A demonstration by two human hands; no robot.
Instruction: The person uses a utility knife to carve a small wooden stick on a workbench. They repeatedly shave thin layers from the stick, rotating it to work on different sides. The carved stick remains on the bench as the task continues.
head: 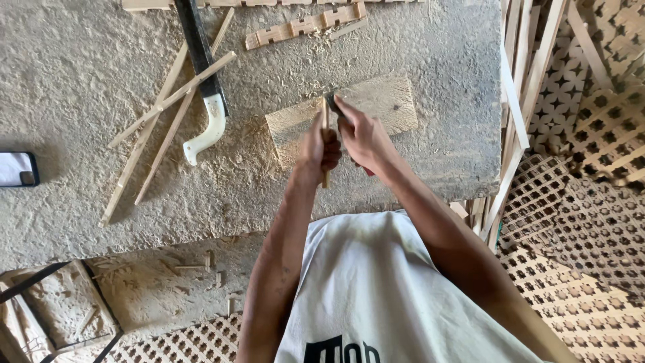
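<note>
Gripping wood strip upright, L hand; R hand beside.

Two hands: left hand and right hand, both over one wooden block lying on one sawdust-covered desk. One thin wooden stick stands upright in the left hand's grip; one small dark tool shows at the right hand's fingertips. One handsaw with a white handle. About four long loose slats crossed beside the saw; the exact count is unclear where they overlap. One notched strip near the far edge. One dark phone at the left margin. Several lattice panels stacked at right, number not countable.
</note>
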